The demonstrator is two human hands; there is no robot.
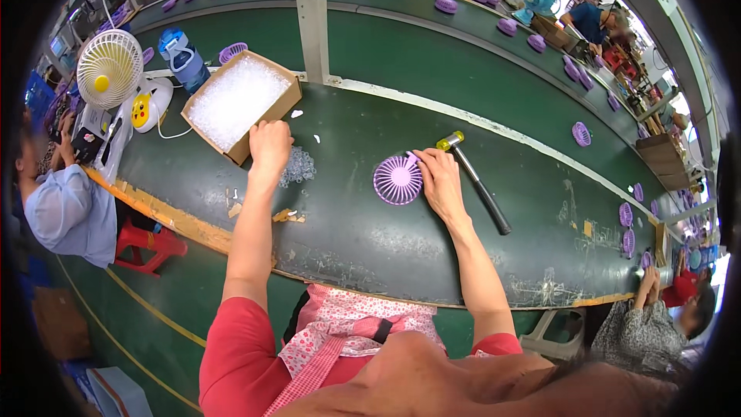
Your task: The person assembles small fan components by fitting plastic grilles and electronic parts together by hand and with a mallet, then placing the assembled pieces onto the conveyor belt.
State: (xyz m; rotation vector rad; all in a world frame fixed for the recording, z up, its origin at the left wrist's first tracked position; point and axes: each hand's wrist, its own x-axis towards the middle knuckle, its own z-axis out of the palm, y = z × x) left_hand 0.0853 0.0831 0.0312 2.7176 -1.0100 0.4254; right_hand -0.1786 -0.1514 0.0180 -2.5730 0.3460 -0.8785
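A purple ribbed fan cover lies on the dark green bench, its short tab under the fingers of my right hand, which is closed on it. Just beyond that hand rests a hammer with yellow faces and a black handle. My left hand is curled at the near right corner of a cardboard box full of small clear plastic pieces. Whatever its fingers pinch is hidden. Beside it sits a loose pile of small clear rings.
Left of the box stand a blue water jug and a white desk fan. Cardboard scraps lie near the bench's front edge. Beyond a pale rail, purple fan parts rest on a green belt. Co-workers sit at both sides.
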